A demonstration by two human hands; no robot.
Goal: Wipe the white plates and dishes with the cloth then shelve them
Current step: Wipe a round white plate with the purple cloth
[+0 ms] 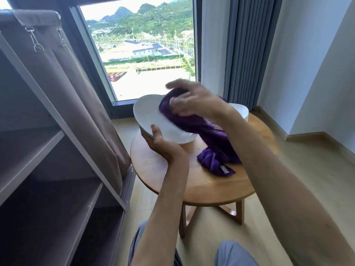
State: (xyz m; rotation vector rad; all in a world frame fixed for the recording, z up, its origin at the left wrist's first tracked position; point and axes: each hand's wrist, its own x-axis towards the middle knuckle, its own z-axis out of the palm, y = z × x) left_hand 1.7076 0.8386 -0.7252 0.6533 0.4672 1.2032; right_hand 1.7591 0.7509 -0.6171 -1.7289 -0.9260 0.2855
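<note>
I hold a white oval dish (pixel 148 114) tilted above the round wooden table (pixel 172 179). My left hand (pixel 159 142) grips its near rim from below, thumb on the inside. My right hand (pixel 192 101) clutches a purple cloth (pixel 203 131) and presses it onto the dish's right half; the hand is blurred. The cloth's loose end hangs down and lies bunched on the tabletop. Behind my right wrist, a second white dish (pixel 241 110) stands on the table's far side, mostly hidden by my arm.
A grey fabric shelf unit (pixel 48 150) with open shelves stands at the left, its brown curtain pulled aside. A large window and grey drapes (pixel 247 50) are behind the table. My knees (pixel 230 254) show at the bottom over a wooden floor.
</note>
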